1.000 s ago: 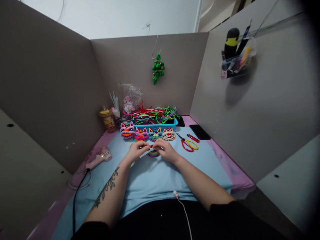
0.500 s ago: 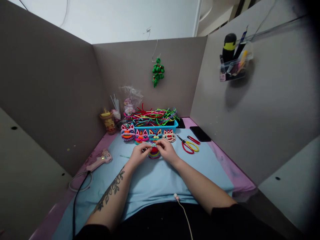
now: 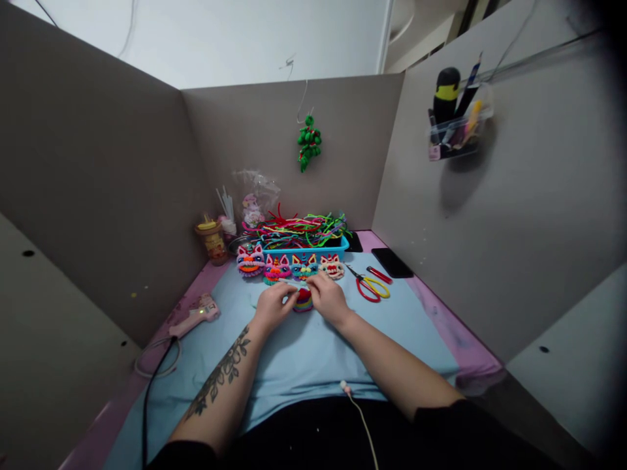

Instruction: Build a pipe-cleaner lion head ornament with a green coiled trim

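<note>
Near the middle of the table, a small rounded piece with red, yellow, blue and purple bands (image 3: 304, 301) sits between my two hands. My left hand (image 3: 273, 304) pinches thumb and forefinger together at its left side, on a thin pale green pipe cleaner whose loose end shows faintly beyond the knuckles. From the right, my right hand (image 3: 328, 299) is closed at the piece's upper edge; its fingertips partly hide what they grip. Just behind stand several fuzzy lion heads, among them a pink-and-orange one (image 3: 251, 261) and a white-and-red one (image 3: 332, 266).
A blue basket (image 3: 313, 250) of coloured pipe cleaners stands behind the heads. Red-and-yellow scissors (image 3: 368, 287), a red cutter (image 3: 379, 275) and a black phone (image 3: 392, 262) lie right. At left are a pink glue gun (image 3: 196, 316) with its cable and a lidded cup (image 3: 212, 241).
My left fingers have shifted slightly, and the pale green end beyond them sits closer to the hand. The right hand stays almost in place; more of the red top shows.
</note>
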Tool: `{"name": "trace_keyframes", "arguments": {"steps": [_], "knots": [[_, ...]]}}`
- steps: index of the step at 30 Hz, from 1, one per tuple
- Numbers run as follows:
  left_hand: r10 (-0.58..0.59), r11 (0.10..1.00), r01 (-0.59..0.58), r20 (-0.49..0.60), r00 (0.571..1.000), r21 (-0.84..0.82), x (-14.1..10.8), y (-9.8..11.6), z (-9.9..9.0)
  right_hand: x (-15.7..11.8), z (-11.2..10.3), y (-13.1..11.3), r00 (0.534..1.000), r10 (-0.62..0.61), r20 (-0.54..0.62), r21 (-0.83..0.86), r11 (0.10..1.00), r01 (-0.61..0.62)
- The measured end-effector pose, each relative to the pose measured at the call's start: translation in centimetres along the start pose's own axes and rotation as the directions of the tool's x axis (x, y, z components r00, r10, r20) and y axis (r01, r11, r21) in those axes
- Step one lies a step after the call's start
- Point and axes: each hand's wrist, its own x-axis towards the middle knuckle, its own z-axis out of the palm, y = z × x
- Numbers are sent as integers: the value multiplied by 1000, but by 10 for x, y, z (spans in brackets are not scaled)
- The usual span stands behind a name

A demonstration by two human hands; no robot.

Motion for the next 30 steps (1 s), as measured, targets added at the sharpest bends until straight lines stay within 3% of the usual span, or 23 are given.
{"name": "trace_keyframes", "arguments": {"steps": [5, 13, 22, 30], "knots": [[30, 995, -29, -12, 999, 93, -1, 2, 0, -1, 0, -1, 996, -63, 60, -220, 973, 75], [-3, 993, 6, -21, 1000, 119, 0, 2, -4, 1, -2, 1, 973, -176, 148, -278, 937, 212], [-156, 982, 160, 50, 987, -104, 4, -8, -8, 3, -5, 9, 947, -280, 156, -150, 941, 303], [-275, 841, 353, 240, 931, -410, 8, -8, -19, 3, -5, 13, 932, -352, 92, 75, 935, 346]]}}
